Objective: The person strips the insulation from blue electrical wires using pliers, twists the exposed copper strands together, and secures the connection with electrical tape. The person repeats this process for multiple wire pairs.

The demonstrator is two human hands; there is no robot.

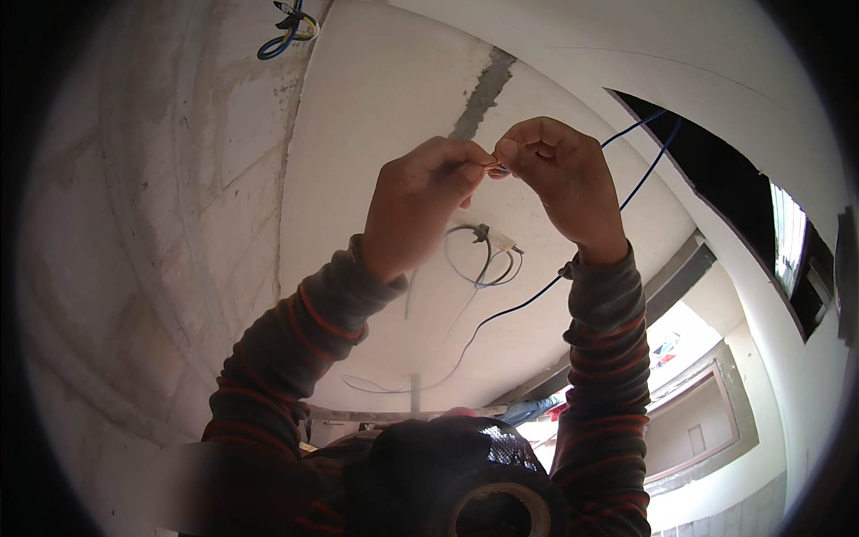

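Both my hands are raised and meet in the upper middle, fingertip to fingertip. My left hand (420, 201) pinches thin copper-coloured wire ends between thumb and fingers. Close against it, my right hand (564, 174) is closed on a blue wire (503, 168), of which only a short piece shows between the fingertips. Behind the right hand, two lengths of blue wire (651, 170) run up into a dark opening (716, 201). The fingers hide how the wire ends lie together.
A loop of dark and pale cable (490, 279) hangs beyond my forearms, and a thin cable (474, 336) trails from near my right sleeve. Blue and yellow-green wires (291, 36) stick out at the upper left. Below, a dark roll with a brown core (539, 512) shows.
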